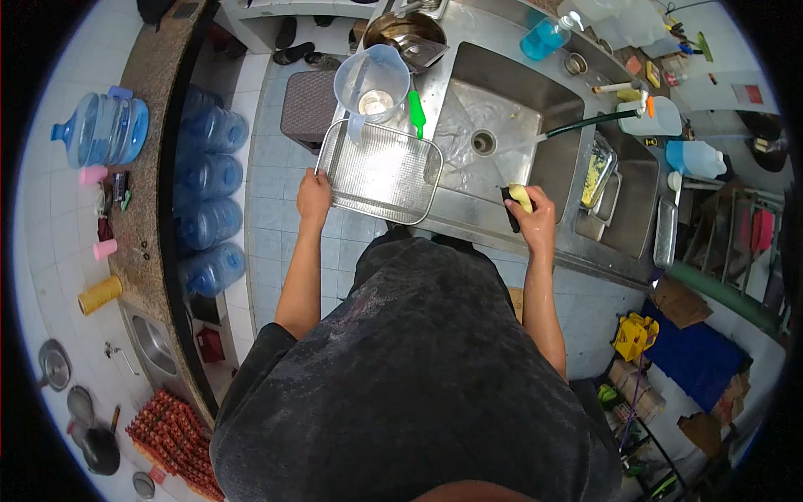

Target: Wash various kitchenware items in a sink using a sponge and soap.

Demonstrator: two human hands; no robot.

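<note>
My left hand [313,196] grips the left rim of a rectangular metal mesh tray [379,168], which rests on the steel drainboard and juts past its left edge. In my right hand [537,213] is a yellow and black scrub sponge [515,204], held above the front edge of the large steel sink basin [464,166]. A clear plastic measuring jug [372,81] stands behind the tray, its handle overlapping the tray's far rim. Beside the jug lies a bright green-handled utensil [416,113]. Water appears to run from the dark hose [590,124] into the basin.
A metal bowl [401,31] sits at the drainboard's far end. The smaller right basin [630,232] contains a glass dish [598,169] with yellow bits. A blue soap bottle [543,40] stands behind the sink. Left are a woven stool [310,103] and large water bottles [213,213].
</note>
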